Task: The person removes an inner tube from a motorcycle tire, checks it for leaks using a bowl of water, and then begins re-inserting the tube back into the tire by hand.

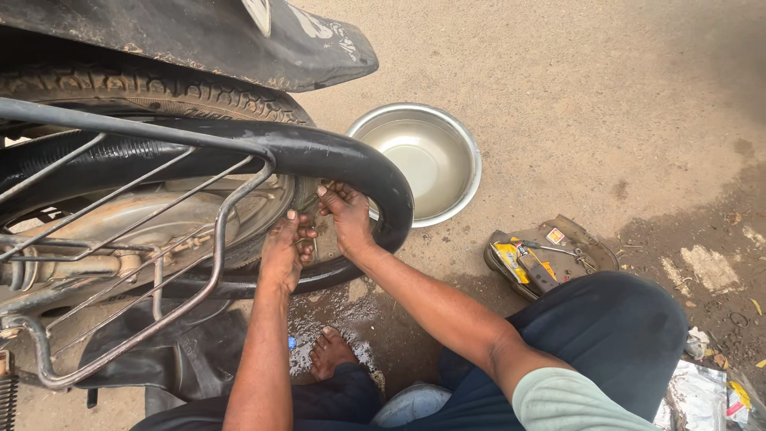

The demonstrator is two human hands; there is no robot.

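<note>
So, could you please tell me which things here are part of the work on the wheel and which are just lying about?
In the work:
- left hand and right hand, both at the wheel rim
- black inner tube looped out of the tyre
- metal basin close beside the tube

Lying about:
- open tool pouch on the ground
- crumpled wrappers by the knee

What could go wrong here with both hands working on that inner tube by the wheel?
The left hand and right hand sit between the pulled-out inner tube and the wheel rim, so fingers could get pinched. The bare foot rests on wet ground and might slip.
</note>
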